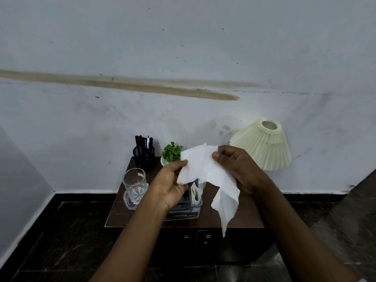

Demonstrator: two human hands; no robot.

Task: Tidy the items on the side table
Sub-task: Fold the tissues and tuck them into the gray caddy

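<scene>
Both of my hands hold a white tissue (pixel 205 169) in the air above the dark wooden side table (pixel 205 218). My left hand (pixel 171 184) pinches its left edge between thumb and fingers. My right hand (pixel 238 165) grips its upper right corner, and the loose end hangs down past the table's front edge. Under the tissue stands a grey tissue holder (pixel 191 202) with more folded tissues in it, partly hidden by my left hand.
A clear glass (pixel 134 187) stands on a coaster at the table's left. Behind it are a black mesh pen holder (pixel 144 157) with several pens and a small green plant (pixel 172 152). A pleated cream lampshade (pixel 264 146) stands at the right. The wall is close behind.
</scene>
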